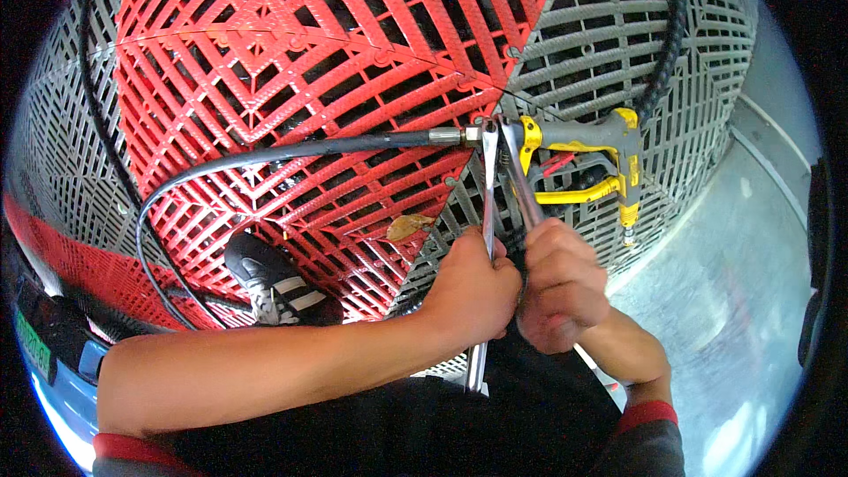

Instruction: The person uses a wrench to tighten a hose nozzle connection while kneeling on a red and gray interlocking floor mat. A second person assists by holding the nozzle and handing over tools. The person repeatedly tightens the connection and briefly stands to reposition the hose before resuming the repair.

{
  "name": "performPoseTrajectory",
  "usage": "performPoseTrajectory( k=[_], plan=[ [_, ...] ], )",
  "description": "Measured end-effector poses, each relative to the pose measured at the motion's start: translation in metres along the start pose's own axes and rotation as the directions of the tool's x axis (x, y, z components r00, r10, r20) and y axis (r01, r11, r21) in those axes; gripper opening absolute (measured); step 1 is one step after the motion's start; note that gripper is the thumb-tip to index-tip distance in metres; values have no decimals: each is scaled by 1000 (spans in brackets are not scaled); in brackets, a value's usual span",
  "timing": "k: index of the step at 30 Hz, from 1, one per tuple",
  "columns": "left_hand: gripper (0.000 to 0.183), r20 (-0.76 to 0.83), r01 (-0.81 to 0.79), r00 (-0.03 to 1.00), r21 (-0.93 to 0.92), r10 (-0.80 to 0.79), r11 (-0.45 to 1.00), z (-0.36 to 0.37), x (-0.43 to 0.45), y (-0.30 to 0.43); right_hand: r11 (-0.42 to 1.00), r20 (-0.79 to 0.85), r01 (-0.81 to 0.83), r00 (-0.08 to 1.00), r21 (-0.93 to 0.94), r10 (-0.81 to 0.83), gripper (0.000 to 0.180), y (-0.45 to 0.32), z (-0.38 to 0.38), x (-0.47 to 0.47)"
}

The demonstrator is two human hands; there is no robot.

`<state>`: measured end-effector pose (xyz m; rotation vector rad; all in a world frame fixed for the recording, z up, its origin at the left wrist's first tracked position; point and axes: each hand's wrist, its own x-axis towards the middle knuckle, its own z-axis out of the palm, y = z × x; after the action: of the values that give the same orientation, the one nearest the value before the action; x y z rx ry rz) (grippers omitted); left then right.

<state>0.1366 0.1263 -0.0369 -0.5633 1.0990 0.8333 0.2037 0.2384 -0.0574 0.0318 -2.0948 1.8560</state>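
My left hand (474, 285) grips a long steel wrench (490, 192), whose upper end sits at the metal fitting (472, 135) of a black hose (318, 144). In my right hand (563, 285) is a second steel wrench (522, 179), its head beside the first one, near the inlet of a yellow and grey pressure-washer spray gun (589, 132). The gun lies sideways to the right of both wrenches, its yellow trigger guard (578, 195) towards me. Both wrench handles run down into my closed fists. The wrench jaws are too small to tell exactly what each one grips.
Red (371, 86) and grey (596, 26) plastic grating covers the floor, with a dry leaf (409, 227) on it. A black shoe (278, 285) stands at lower left. Another hose (93, 99) runs along the left. Part of a blue car (66, 404) shows at lower left; smooth grey floor (722, 265) lies right.
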Motion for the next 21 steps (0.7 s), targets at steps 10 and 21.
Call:
performPoseTrajectory(
  k=[10,21],
  plan=[
    [24,-103,-435,871,298,481,850,5,47,-46,999,31,31,999,-41,-30,27,6,7,39],
    [20,-236,-451,817,307,526,838,17,28,-40,951,-103,-305,949,-49,299,38,7,13,62]
  ],
)
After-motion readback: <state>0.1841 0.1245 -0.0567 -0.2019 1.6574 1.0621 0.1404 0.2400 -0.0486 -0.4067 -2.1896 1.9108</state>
